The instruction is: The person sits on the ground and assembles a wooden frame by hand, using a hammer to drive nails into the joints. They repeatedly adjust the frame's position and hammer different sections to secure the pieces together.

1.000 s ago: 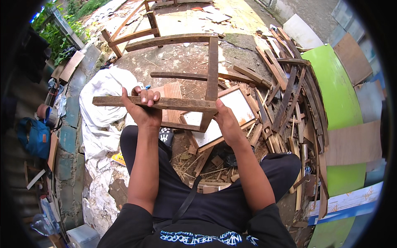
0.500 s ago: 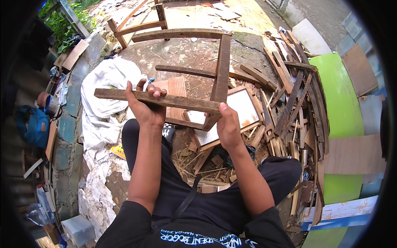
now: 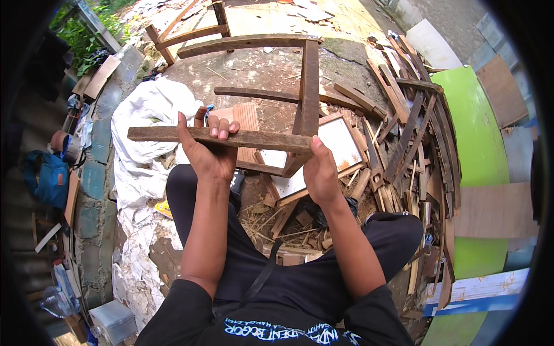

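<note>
Both my hands hold up a weathered wooden frame [image 3: 310,86] made of several brown bars joined at a right-hand post. My left hand [image 3: 209,150] is wrapped round its nearest bar, thumb on the near side and fingers curled over the top. At the corner where that bar meets the post, my right hand [image 3: 321,176] grips the wood with the thumb pressed on the bar's end; its other fingers are mostly hidden behind. The bars' left ends stick out free. Beneath the frame lies a white panel with a wooden rim [image 3: 340,141], partly covered by it.
A white cloth [image 3: 141,115] lies crumpled on the left beside a low block wall [image 3: 92,190]. Long scrap timber [image 3: 412,132] is heaped on the right, near green sheets [image 3: 473,132]. Another wooden frame [image 3: 193,34] stands farther off. A clear plastic box [image 3: 112,323] sits lower left.
The frame has shifted and turned slightly in my hands, its far bar moving a little up and left. Both hands keep their grip.
</note>
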Motion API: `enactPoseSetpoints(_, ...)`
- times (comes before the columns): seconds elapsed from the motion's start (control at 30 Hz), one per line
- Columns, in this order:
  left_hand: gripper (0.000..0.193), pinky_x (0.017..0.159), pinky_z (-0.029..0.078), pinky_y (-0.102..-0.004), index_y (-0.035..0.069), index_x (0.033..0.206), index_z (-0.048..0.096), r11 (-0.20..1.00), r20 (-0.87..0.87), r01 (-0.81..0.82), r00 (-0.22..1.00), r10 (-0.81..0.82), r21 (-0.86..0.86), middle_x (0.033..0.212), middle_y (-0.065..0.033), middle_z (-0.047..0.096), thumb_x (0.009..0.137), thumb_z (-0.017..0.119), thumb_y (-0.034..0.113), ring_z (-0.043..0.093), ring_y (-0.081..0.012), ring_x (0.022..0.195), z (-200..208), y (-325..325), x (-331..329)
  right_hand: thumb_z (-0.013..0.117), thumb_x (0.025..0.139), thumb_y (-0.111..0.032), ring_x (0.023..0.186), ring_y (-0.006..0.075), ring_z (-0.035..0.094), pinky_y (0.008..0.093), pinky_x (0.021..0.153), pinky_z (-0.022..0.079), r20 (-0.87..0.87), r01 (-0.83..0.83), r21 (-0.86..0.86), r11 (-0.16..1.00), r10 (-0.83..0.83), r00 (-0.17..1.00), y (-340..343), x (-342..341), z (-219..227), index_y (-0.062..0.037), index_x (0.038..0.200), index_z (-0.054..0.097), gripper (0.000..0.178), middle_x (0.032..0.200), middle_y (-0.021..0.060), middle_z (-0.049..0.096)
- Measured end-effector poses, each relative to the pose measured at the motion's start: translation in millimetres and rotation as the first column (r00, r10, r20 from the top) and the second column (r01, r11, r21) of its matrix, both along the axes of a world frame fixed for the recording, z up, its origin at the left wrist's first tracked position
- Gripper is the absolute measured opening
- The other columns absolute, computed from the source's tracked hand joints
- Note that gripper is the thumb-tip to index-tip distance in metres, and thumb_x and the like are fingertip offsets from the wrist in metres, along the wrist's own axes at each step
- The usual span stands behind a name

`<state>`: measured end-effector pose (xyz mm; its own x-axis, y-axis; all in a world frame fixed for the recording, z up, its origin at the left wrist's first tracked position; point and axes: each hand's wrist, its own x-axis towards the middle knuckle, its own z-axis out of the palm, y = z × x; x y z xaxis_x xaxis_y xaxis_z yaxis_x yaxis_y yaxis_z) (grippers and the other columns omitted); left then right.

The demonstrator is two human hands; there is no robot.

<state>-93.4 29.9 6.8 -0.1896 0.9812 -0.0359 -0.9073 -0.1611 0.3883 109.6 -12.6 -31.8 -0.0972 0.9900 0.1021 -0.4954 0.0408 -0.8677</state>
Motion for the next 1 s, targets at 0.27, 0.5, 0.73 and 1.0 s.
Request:
enactPoseSetpoints(0.27,0.041,0.068,0.042,-0.0357,0.01,0.096,0.055,1.0,0.023,-0.025,0.999,0.025,-0.012,0.058,-0.0011,0.037,0.102,0.053,0.051,0.041,-0.0153,0.055,-1,-2,1,0.033,0.111,-0.048,0.105,0.0165,0.058,0.0351,0.098,0.043,0.111,0.003,-0.038,0.999,0.001,0.994,0,3,-19,-0.0024,0.123,0.059,0.053,0.111,0.0071,0.065)
enactPoseSetpoints(0.5,0.037,0.064,0.04,-0.0346,0.011,0.09,0.052,0.998,0.02,-0.066,0.998,0.066,0.019,0.056,-0.0005,0.036,0.102,0.051,0.046,0.038,-0.0146,0.051,0,-4,8,0.033,0.111,-0.048,0.113,0.0174,0.057,0.0356,0.103,0.042,0.065,0.054,-0.06,0.997,-0.05,0.997,-2,1,-22,-0.0014,0.132,0.056,0.056,0.12,0.0088,0.065)
enactPoseSetpoints(0.73,0.034,0.059,0.039,-0.0324,0.013,0.084,0.05,0.991,0.059,-0.129,0.99,0.127,0.037,0.054,0.0004,0.034,0.1,0.052,0.043,0.035,-0.0133,0.047,1,2,14,0.031,0.111,-0.049,0.119,0.0186,0.057,0.0367,0.108,0.039,0.014,0.005,-0.046,0.999,-0.005,1.0,-3,-6,-14,-0.001,0.137,0.052,0.059,0.125,0.0099,0.064)
enactPoseSetpoints(1.0,0.031,0.056,0.039,-0.0319,0.013,0.082,0.05,0.986,0.095,-0.164,0.982,0.16,0.03,0.054,0.0015,0.032,0.098,0.053,0.04,0.034,-0.0126,0.045,0,1,11,0.029,0.111,-0.05,0.114,0.0171,0.057,0.034,0.105,0.04,0.074,-0.016,0.01,1.0,0.015,0.997,-2,-2,-9,0.0005,0.133,0.054,0.06,0.122,0.0097,0.063)
